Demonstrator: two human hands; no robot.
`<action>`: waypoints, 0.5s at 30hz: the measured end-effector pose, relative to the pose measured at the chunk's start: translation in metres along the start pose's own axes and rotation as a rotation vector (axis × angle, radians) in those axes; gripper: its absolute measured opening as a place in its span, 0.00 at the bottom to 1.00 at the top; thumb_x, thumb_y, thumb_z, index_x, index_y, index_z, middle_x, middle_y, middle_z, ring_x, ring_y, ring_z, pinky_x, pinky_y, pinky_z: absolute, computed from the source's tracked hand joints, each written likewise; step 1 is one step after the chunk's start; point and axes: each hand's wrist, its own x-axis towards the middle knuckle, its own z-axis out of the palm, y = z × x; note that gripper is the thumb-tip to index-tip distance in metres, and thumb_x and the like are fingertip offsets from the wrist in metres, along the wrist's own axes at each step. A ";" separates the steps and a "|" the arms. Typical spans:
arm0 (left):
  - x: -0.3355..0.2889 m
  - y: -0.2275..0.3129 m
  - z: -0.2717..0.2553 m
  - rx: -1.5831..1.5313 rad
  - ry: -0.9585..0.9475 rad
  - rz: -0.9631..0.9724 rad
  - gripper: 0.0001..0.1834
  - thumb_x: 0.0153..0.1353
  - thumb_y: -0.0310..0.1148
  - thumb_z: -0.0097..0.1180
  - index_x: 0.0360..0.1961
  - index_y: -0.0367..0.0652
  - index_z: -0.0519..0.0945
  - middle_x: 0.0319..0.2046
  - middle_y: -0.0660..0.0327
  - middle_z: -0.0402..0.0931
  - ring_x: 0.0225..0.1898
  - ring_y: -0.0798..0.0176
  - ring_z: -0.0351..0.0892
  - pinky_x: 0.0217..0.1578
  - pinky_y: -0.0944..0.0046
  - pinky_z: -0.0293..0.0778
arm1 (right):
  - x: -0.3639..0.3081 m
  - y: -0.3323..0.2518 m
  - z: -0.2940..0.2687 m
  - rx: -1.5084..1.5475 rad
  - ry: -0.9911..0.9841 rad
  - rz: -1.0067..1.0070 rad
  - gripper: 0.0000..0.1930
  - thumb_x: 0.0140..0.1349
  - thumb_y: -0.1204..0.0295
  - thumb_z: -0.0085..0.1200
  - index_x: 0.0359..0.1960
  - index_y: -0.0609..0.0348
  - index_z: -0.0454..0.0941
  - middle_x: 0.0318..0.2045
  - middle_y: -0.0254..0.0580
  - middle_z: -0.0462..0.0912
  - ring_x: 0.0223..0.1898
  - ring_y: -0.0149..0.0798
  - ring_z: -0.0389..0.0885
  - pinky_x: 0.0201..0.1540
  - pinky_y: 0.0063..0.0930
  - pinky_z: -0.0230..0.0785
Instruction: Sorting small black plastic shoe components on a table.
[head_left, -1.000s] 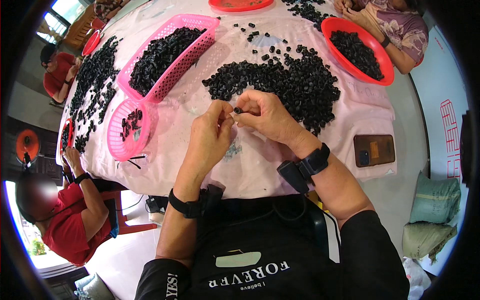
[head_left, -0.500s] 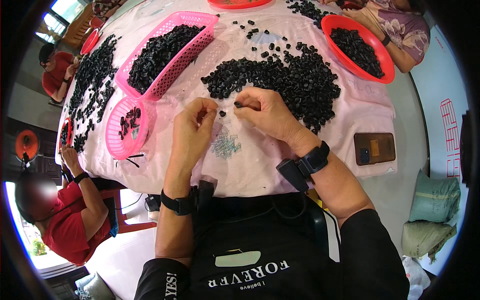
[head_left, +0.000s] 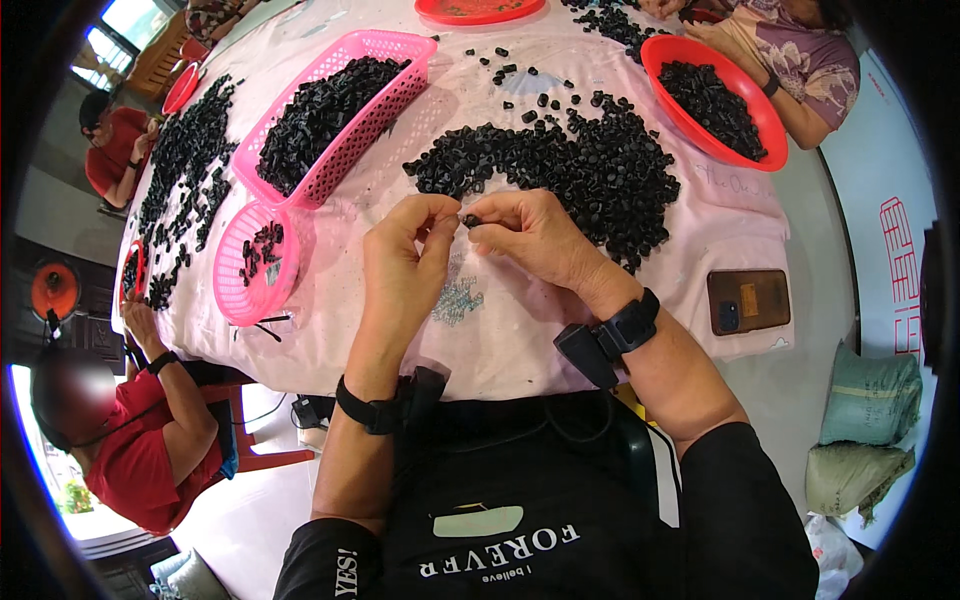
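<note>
Between its thumb and forefinger my right hand (head_left: 540, 240) pinches a small black cap-like piece (head_left: 471, 221). My left hand (head_left: 405, 255) is closed in a pinch right beside that piece, fingertips at its left side. What the left fingers hold, if anything, is hidden or too small to make out. Just beyond both hands spreads a large heap of similar small black pieces (head_left: 610, 165). Both hands hover over the pale pink tablecloth (head_left: 500, 340).
A pink basket (head_left: 345, 160) and a round pink basket (head_left: 225, 285), both with black pieces, stand at left. A red basin (head_left: 770, 140) of pieces sits at far right, near a phone (head_left: 748, 301). People (head_left: 160, 440) work around the table.
My left hand has moved right and closer to my right hand, so their fingertips now meet around the small black piece. My right hand has shifted slightly toward me.
</note>
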 end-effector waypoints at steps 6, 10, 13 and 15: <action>0.003 0.007 0.006 0.106 0.021 0.062 0.06 0.63 0.21 0.60 0.40 0.34 0.84 0.32 0.60 0.84 0.32 0.71 0.80 0.37 0.69 0.75 | 0.001 0.005 0.000 0.075 -0.015 -0.020 0.12 0.63 0.75 0.62 0.47 0.68 0.84 0.29 0.39 0.87 0.30 0.25 0.83 0.34 0.20 0.76; 0.005 0.010 0.008 0.132 0.043 0.066 0.06 0.63 0.22 0.60 0.40 0.34 0.84 0.32 0.59 0.84 0.31 0.70 0.80 0.36 0.69 0.76 | 0.001 0.007 0.000 0.111 0.008 -0.002 0.13 0.63 0.75 0.62 0.47 0.70 0.83 0.29 0.39 0.87 0.30 0.24 0.82 0.34 0.19 0.76; 0.006 0.007 0.008 0.133 0.035 0.049 0.05 0.63 0.23 0.61 0.39 0.33 0.84 0.31 0.59 0.84 0.30 0.70 0.80 0.35 0.69 0.76 | 0.001 0.007 -0.001 0.119 0.001 0.004 0.12 0.63 0.75 0.61 0.45 0.71 0.83 0.29 0.39 0.87 0.30 0.24 0.82 0.34 0.19 0.76; 0.006 0.008 0.008 0.105 0.025 0.022 0.05 0.63 0.23 0.61 0.39 0.33 0.84 0.31 0.60 0.84 0.30 0.70 0.80 0.35 0.69 0.76 | 0.001 0.005 0.000 0.122 0.003 0.000 0.11 0.63 0.75 0.61 0.45 0.70 0.84 0.29 0.39 0.87 0.30 0.24 0.82 0.34 0.19 0.76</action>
